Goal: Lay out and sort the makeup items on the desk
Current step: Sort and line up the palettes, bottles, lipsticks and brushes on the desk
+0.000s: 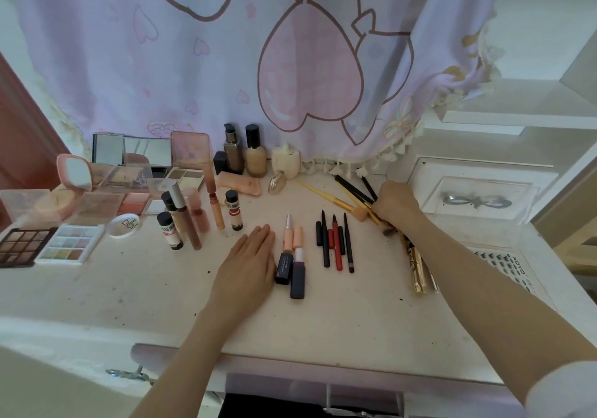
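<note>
Approx five pencils (pixel 336 243) lie mid-desk (pixel 355 314), long axes pointing away from the person; two lipsticks (pixel 292 256) just left, same way; left hand (pixel 248 262) flat, fingers straight, beside the lipsticks; right hand (pixel 395 203) clamped on a brush bundle (pixel 355 198) behind-right of pencils; two foundation bottles (pixel 245 152) stand far behind.

A pink heart-print curtain (pixel 226 62) hangs behind — a clear box (pixel 478 191) stands right

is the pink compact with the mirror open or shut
Open. The pink compact at the desk's left has its lid raised, with the mirror facing out above its base.
</note>
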A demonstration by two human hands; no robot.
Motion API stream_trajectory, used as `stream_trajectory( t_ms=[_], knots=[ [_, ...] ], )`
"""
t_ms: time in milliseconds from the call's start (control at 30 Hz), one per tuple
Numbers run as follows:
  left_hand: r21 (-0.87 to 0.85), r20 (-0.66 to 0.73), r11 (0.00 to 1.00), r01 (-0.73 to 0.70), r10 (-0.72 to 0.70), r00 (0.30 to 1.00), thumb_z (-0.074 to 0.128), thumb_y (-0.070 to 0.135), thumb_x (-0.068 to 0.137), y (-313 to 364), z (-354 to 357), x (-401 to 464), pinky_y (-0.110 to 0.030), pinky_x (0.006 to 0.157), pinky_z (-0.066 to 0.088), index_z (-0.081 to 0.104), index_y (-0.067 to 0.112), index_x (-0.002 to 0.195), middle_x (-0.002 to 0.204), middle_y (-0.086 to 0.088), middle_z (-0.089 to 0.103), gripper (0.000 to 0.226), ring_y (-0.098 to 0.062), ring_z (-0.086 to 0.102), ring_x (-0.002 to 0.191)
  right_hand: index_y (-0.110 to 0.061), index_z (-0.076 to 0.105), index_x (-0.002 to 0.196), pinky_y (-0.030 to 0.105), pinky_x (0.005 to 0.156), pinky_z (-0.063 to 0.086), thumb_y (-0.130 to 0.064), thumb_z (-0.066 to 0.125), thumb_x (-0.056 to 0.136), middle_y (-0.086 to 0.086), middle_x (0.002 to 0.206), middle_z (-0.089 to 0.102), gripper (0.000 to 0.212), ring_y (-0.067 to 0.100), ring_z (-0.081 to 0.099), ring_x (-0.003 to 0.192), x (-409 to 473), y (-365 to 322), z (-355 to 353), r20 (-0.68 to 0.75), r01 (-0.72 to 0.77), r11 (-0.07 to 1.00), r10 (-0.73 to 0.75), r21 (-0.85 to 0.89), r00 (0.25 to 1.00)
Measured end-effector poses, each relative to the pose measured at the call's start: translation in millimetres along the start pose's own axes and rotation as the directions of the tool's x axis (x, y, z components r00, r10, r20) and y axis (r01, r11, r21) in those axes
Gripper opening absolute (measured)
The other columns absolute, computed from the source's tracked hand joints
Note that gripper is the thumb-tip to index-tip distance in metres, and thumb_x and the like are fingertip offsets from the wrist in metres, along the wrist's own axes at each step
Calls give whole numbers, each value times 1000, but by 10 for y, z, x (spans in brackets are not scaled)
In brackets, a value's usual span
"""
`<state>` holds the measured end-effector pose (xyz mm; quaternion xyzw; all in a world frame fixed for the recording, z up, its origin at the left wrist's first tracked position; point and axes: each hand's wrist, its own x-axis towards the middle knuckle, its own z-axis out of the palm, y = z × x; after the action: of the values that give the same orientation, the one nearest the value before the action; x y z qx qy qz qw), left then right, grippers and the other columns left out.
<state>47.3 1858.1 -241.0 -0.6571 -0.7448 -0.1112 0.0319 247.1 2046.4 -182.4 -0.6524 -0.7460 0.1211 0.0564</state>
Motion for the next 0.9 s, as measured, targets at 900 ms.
stream_trajectory(
  t_ms=[900],
  knots=[
    [-770,-70,638,-17,-58,996,59,21,89,515,-568,-13,-3,67,42,49,29,106,89,10,62,21,7,56,78,-2,58,82,22,57,55,5,52,89,12,73,68,11,20,68,64,-1159,-236,-134,176,-191,-24,-296,981,939]
  ],
)
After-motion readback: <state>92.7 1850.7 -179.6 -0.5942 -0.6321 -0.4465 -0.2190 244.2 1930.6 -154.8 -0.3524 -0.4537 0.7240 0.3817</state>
